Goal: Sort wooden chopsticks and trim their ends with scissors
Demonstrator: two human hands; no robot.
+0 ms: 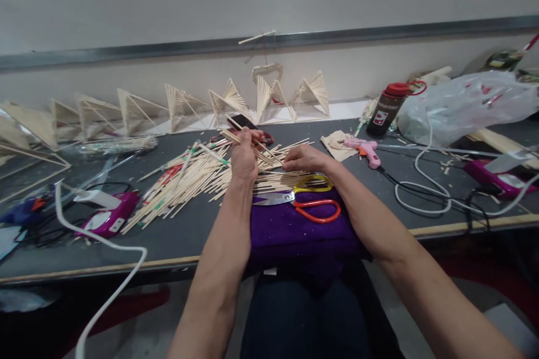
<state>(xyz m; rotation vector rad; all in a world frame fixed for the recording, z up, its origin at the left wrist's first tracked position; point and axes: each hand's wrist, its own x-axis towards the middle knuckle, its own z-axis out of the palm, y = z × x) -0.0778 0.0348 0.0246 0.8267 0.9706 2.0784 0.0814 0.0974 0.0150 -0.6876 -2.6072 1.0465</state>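
My left hand (245,152) is closed around a few thin wooden sticks (230,136) that stick out past the fingers on both sides. To its right, my right hand (304,158) hangs low over the loose pile of wooden sticks (202,176), its fingers bent together; whatever they pinch is hidden. Below the hands, a pair of scissors (290,197) with one yellow and one red handle lies on a folded purple cloth (295,235) at the table's front edge. A dark object with a red rim (266,138) lies partly hidden behind my left hand.
Fan-shaped stick models (229,98) stand in a row along the wall. On the right are a pink glue gun (365,150), a dark bottle with a red lid (387,109), a plastic bag (467,104) and white cable (421,207). A magenta device (110,216) sits left.
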